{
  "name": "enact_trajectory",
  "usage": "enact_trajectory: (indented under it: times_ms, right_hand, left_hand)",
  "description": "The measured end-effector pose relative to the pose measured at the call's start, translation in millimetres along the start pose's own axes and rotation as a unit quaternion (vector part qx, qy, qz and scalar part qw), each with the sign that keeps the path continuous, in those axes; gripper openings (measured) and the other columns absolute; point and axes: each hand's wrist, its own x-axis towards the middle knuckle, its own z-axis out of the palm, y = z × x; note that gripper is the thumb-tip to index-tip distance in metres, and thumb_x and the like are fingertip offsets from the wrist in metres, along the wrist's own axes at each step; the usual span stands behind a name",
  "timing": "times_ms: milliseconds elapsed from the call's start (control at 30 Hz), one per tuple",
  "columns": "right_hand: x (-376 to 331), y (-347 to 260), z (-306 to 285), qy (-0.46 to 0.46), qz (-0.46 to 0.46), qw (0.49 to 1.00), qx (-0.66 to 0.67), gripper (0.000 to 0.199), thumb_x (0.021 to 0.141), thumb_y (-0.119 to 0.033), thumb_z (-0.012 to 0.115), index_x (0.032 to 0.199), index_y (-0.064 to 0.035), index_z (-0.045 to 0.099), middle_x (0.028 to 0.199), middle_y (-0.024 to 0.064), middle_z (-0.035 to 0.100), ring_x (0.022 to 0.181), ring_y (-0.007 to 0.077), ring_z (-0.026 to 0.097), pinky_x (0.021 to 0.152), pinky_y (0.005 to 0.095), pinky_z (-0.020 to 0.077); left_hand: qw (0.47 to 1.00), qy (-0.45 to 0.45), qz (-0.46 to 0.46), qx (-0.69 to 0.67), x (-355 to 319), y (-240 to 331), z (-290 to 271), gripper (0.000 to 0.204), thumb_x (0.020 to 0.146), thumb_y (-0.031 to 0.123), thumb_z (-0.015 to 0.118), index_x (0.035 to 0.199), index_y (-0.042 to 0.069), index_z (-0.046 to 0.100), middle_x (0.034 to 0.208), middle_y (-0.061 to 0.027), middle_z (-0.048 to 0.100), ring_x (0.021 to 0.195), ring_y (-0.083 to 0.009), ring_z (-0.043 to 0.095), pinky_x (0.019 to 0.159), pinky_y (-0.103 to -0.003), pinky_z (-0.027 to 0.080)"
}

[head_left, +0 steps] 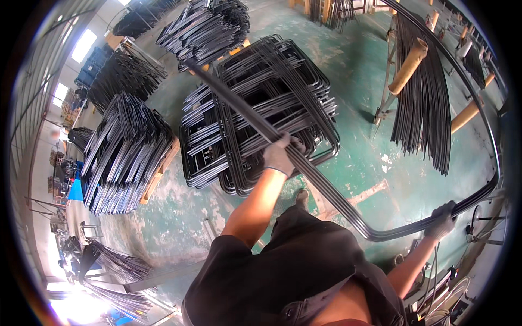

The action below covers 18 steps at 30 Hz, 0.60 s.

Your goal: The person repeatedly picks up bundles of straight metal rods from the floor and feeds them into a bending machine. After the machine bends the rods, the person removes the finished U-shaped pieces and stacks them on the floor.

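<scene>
I carry a bundle of bent dark metal tubes (331,198) in front of my body. They lie side by side and form a large U with rounded corners. My left hand (278,155), in a pale work glove, is closed around one long leg of the bundle. My right hand (441,221), in a grey glove, grips the short side between the two bends. Under and beyond the left leg stands a crosswise stack of similar bent tube frames (310,81); the bundle hides part of it.
More dark tubes are piled on a wooden pallet (161,169) at left, with another tube pile (204,27) behind. Long thin rods (421,92) hang at right beside a rack arm with a tan roll (409,66). Cables (443,296) and equipment lie at lower right. The green floor (353,163) is worn.
</scene>
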Motion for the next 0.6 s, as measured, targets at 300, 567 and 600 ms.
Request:
enact_trajectory:
  times_ms: [300, 567, 600]
  right_hand:
    - [70.1, 41.1, 174.6, -0.178, -0.079, 0.980, 0.028, 0.018, 0.101, -0.023, 0.071, 0.102, -0.0063, 0.065, 0.074, -0.0008, 0.054, 0.063, 0.0099, 0.051, 0.056, 0.0277, 0.0426]
    - [187.4, -14.3, 359.0, -0.313, -0.254, 0.913, -0.067, 0.039, 0.092, -0.001, 0.074, 0.130, -0.0026, 0.065, 0.101, 0.0017, 0.070, 0.079, 0.0112, 0.064, 0.071, 0.0282, 0.0569]
    - [182.3, -22.7, 382.7, -0.331, -0.274, 0.901, -0.070, 0.036, 0.093, -0.002, 0.073, 0.128, -0.0020, 0.066, 0.099, 0.0018, 0.070, 0.079, 0.0113, 0.064, 0.072, 0.0279, 0.0560]
  left_hand:
    - [0.975, 0.062, 0.189, -0.097, 63.7, 178.3, -38.3, 0.024, 0.107, 0.023, 0.056, 0.085, 0.013, 0.056, 0.068, 0.0014, 0.042, 0.060, -0.0174, 0.040, 0.061, -0.035, 0.040]
    - [0.878, -0.035, 0.465, 0.112, -7.6, 320.9, 108.7, 0.045, 0.107, 0.025, 0.054, 0.064, 0.013, 0.047, 0.052, 0.0020, 0.036, 0.048, -0.0131, 0.037, 0.049, -0.031, 0.032]
    - [0.857, 0.012, 0.499, 0.128, -14.0, 330.6, 134.2, 0.045, 0.107, 0.025, 0.055, 0.064, 0.013, 0.048, 0.053, 0.0008, 0.040, 0.048, -0.0126, 0.039, 0.049, -0.030, 0.032]
